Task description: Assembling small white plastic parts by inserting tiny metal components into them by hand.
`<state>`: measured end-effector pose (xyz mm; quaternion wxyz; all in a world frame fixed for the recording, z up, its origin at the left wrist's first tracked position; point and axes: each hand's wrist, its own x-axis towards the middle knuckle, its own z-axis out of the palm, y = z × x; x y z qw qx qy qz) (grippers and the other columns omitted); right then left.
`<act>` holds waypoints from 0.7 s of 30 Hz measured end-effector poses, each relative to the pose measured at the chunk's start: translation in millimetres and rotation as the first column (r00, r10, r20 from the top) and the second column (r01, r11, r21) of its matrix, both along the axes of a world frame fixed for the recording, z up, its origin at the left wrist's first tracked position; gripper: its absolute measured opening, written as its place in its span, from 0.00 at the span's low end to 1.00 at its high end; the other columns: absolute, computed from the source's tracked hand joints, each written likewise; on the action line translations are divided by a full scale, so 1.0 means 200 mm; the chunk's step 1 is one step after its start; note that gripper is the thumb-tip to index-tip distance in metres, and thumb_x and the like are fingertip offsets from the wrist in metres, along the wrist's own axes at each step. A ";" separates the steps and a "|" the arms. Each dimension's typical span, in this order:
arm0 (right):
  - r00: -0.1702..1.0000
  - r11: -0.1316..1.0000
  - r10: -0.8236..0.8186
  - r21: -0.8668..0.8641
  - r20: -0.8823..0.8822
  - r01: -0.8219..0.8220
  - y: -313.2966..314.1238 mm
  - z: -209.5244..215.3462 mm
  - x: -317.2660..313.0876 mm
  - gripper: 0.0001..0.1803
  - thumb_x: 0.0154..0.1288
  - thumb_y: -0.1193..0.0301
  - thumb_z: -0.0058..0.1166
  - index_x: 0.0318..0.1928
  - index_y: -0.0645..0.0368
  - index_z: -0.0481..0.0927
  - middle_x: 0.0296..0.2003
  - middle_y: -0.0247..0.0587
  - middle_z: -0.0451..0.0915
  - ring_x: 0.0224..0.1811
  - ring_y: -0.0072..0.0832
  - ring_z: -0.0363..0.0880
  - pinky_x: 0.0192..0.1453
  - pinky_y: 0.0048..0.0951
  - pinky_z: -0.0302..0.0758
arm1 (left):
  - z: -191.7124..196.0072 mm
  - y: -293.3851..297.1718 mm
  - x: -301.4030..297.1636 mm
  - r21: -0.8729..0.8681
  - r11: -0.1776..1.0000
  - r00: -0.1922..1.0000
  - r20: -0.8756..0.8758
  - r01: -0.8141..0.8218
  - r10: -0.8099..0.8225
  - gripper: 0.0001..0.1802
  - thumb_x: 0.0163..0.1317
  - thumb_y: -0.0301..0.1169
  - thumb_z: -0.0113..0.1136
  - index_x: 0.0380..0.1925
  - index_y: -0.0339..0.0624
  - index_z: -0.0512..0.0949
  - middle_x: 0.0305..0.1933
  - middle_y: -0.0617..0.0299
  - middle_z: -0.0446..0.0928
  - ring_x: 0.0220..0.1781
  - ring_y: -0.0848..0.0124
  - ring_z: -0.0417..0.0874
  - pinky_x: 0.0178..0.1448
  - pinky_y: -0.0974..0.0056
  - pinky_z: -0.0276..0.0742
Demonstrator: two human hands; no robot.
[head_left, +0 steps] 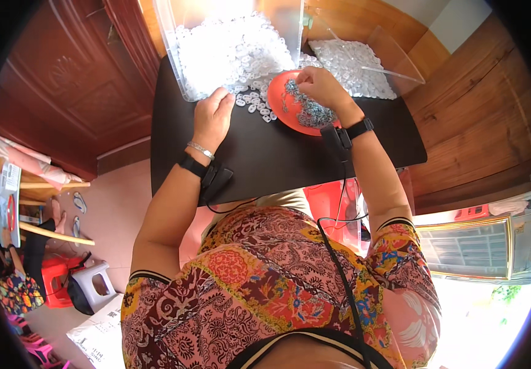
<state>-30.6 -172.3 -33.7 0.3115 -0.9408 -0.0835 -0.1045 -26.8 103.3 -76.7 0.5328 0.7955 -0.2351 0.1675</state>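
Observation:
My left hand (214, 117) is closed at the front edge of a clear plastic bin (182, 77), its fingers pinched together. Whatever it may hold is too small to make out. Over a red plate (276, 98) my right hand (325, 87) has its fingers drawn into a pinch, and what is between them is hidden. A heap of small grey metal pieces (316, 115) lies on that plate. Between the left hand and the plate, several loose white oval pieces with holes (254, 103) are scattered on the dark table (259, 160).
Many more white pieces (235, 49) fill the bin. Behind the plate on the right, a second clear container (395, 61) holds a pile of similar pieces (351, 61). A wooden panel (475, 111) borders the table's right side. Black cables (339, 264) hang across my front.

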 end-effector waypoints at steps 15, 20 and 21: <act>0.976 0.863 -0.196 -0.456 0.092 0.217 0.03 -0.08 -0.04 0.08 0.56 0.69 0.49 0.31 0.56 0.81 0.30 0.43 0.82 0.36 0.41 0.80 0.40 0.40 0.75 | 0.00 0.05 -0.02 -0.177 0.984 0.989 -0.135 0.036 -0.060 0.11 0.62 0.29 0.53 0.25 0.34 0.70 0.15 0.63 0.60 0.19 0.78 0.60 0.24 0.68 0.59; 0.981 0.702 0.159 -0.712 0.112 -0.032 0.11 -0.05 -0.03 0.08 0.52 0.74 0.48 0.26 0.55 0.82 0.27 0.45 0.81 0.33 0.41 0.81 0.37 0.41 0.76 | 0.02 0.06 -0.03 -0.176 0.984 0.994 -0.093 0.041 -0.058 0.11 0.62 0.30 0.53 0.24 0.35 0.69 0.14 0.59 0.60 0.17 0.74 0.60 0.23 0.66 0.60; 0.981 0.697 0.163 -0.716 0.107 -0.038 0.15 -0.05 -0.03 0.08 0.52 0.74 0.48 0.26 0.55 0.82 0.27 0.45 0.81 0.33 0.41 0.81 0.37 0.41 0.76 | 0.03 0.06 -0.03 -0.159 0.987 0.996 -0.075 0.029 -0.042 0.11 0.62 0.30 0.53 0.24 0.35 0.69 0.14 0.57 0.60 0.17 0.72 0.60 0.23 0.65 0.60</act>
